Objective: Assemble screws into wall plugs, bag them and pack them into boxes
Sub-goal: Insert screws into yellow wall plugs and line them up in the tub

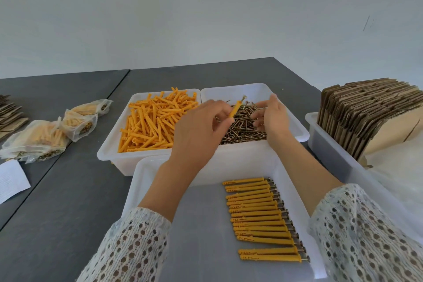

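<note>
My left hand (pixel 199 128) pinches an orange wall plug (pixel 235 109) with a screw head sticking out of its top, held over the white bin of brass screws (pixel 242 126). My right hand (pixel 271 117) reaches into that screw pile with curled fingers; whether it holds a screw is hidden. Left of it stands a white bin of loose orange plugs (pixel 151 121). A near white tray (pixel 201 236) holds a row of several assembled plugs with screws (pixel 261 217).
Several filled clear bags (pixel 45 135) lie on the grey table (pixel 68 201) at the left, with a white paper (pixel 11 178) near the edge. A bin of flat cardboard boxes (pixel 366 117) stands at the right. More flat cardboard (pixel 9 112) lies far left.
</note>
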`<state>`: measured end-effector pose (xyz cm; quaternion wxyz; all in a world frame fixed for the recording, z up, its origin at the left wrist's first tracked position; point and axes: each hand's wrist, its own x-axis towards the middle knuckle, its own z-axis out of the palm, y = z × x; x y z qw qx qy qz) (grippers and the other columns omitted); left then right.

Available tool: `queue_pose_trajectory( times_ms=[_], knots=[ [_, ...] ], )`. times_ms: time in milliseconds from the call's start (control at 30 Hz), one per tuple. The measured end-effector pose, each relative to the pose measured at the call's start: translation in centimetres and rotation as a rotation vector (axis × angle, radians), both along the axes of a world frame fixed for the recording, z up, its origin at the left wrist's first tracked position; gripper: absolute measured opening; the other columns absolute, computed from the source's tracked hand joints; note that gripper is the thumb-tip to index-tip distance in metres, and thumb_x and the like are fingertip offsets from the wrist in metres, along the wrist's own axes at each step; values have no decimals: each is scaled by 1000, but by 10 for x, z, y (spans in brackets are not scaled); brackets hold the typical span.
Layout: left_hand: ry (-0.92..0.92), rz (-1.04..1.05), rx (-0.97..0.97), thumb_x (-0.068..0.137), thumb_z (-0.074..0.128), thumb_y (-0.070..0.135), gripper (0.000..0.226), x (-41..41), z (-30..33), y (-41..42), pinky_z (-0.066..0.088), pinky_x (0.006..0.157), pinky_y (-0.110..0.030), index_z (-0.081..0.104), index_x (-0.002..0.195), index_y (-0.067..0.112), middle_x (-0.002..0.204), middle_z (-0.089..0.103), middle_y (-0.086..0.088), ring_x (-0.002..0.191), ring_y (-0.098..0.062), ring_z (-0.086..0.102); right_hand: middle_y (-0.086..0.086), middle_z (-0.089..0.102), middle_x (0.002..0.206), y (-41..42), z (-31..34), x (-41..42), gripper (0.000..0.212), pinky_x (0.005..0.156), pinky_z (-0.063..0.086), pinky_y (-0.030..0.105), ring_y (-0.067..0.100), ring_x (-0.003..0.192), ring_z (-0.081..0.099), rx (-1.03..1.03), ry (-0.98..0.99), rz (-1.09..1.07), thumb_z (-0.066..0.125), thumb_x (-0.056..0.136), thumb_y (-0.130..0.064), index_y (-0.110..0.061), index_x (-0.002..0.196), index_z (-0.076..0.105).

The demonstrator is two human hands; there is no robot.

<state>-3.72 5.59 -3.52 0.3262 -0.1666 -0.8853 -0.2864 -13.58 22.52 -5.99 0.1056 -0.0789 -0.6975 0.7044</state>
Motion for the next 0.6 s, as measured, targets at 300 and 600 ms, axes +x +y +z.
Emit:
queue_pose_trajectory(
  times_ms=[300,600],
  knots=[
    [-957,-490,-581,87,73,31,13,50,-13,67,52,74,-31,67,94,22,85,69,6,80,-11,62,2,59,55,4,4,-2,40,41,42,18,10,40,48,-124,-75,-63,26,104,-19,-9,86,60],
    [-860,-619,-875,89,71,27,20,81,-28,97,54,70,-37,70,97,9,96,71,-7,87,-25,64,6,60,65,1,5,2,39,49,43,23,14,50,50,-57,-66,-48,26,106,-20,-10,86,58]
  ],
)
